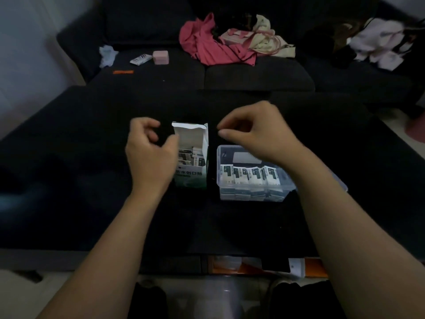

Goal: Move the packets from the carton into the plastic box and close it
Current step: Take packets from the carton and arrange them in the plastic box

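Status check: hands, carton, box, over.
Both hands empty, left hand beside carton, right hand above plastic box. Packets in both. Box open. Nothing blocking.

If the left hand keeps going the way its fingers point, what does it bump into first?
Probably the open white-and-green cardboard carton: the left hand has its curled fingers aimed rightward at the carton's top flap, though depth is unclear.

The carton (192, 155) stands open on the table (69, 180), just right of the left hand (149, 153), with packets (188, 156) inside it. The plastic box (253, 178) sits right of the carton, under and before the right hand (257, 132), a row of packets (249, 176) in it. Behind both hands lies a sofa (253, 77) bearing clothes (213, 47).
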{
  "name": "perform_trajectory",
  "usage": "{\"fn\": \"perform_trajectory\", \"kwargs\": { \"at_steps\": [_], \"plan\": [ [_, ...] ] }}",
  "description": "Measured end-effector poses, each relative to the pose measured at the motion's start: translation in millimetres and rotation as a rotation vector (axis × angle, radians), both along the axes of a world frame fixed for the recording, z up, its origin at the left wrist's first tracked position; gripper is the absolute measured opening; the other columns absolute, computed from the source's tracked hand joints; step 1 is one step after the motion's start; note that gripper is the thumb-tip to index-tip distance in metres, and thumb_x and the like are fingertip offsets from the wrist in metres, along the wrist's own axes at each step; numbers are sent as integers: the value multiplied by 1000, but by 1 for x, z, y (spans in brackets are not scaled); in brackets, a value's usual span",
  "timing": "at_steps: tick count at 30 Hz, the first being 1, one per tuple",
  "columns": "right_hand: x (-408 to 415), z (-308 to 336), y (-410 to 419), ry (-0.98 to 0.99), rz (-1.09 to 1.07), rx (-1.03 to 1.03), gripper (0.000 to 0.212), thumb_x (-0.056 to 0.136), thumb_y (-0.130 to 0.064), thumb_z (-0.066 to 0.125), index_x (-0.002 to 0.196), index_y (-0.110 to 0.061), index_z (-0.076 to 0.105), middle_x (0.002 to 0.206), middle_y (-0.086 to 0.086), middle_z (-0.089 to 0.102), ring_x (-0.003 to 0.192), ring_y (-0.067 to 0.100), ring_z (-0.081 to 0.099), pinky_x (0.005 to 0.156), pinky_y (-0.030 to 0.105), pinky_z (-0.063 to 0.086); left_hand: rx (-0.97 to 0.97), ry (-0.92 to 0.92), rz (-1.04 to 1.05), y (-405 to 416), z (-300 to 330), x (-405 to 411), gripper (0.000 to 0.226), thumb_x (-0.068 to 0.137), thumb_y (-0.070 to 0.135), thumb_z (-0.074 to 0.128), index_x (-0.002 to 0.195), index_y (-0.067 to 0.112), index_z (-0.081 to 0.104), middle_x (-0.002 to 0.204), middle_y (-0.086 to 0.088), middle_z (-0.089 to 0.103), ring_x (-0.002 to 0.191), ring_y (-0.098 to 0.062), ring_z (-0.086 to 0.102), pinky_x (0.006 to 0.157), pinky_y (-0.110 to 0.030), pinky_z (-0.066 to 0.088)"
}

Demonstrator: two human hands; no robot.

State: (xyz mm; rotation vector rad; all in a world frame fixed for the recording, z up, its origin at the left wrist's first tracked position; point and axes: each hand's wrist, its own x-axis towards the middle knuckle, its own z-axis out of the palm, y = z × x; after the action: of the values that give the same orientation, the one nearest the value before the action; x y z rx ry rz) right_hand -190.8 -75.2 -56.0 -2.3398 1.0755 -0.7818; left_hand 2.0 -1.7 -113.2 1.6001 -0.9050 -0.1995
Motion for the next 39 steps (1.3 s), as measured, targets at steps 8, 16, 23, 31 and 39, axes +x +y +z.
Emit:
{"fn": "perform_trajectory", "kwargs": {
  "at_steps": [8, 16, 23, 31, 39],
  "plan": [
    [75, -34, 10, 494, -21, -146, 28, 91, -25, 70, 119, -29, 70, 114, 3, 68, 100, 26, 66, 80, 40, 57, 570, 54, -303, -7, -15, 15, 16, 95, 27, 68, 110, 24, 63, 91, 4, 67, 80, -10, 67, 64, -29, 53],
    [88, -51, 2, 571, -89, -170, 26, 89, -28, 72, 114, -22, 69, 106, 4, 68, 93, 25, 67, 66, 34, 46, 524, -85, -305, -8, -24, 19, 15, 91, 21, 69, 105, 22, 63, 79, 3, 66, 73, -7, 64, 59, -23, 45],
    [87, -54, -4, 579, -111, -218, 17, 90, -21, 69, 107, -22, 72, 104, 5, 68, 89, 26, 67, 66, 34, 49, 491, -117, -294, -9, -22, 18, 12, 90, 18, 68, 99, 23, 61, 77, 5, 63, 72, -9, 61, 56, -24, 41],
    [86, -54, -1, 580, -64, -225, 10, 89, -19, 69, 99, -20, 73, 99, 5, 69, 87, 26, 67, 74, 40, 57, 478, -108, -303, -8, -23, 16, 12, 92, 23, 69, 102, 21, 63, 78, 3, 64, 73, -8, 62, 59, -24, 44],
    [84, -52, 0, 592, -1, -252, 18, 94, -22, 62, 106, -30, 74, 99, 3, 65, 88, 26, 63, 68, 33, 43, 483, -137, -292, -10, -24, 17, 9, 93, 21, 67, 101, 22, 63, 74, 3, 62, 70, -8, 60, 57, -25, 42]
  ]
}}
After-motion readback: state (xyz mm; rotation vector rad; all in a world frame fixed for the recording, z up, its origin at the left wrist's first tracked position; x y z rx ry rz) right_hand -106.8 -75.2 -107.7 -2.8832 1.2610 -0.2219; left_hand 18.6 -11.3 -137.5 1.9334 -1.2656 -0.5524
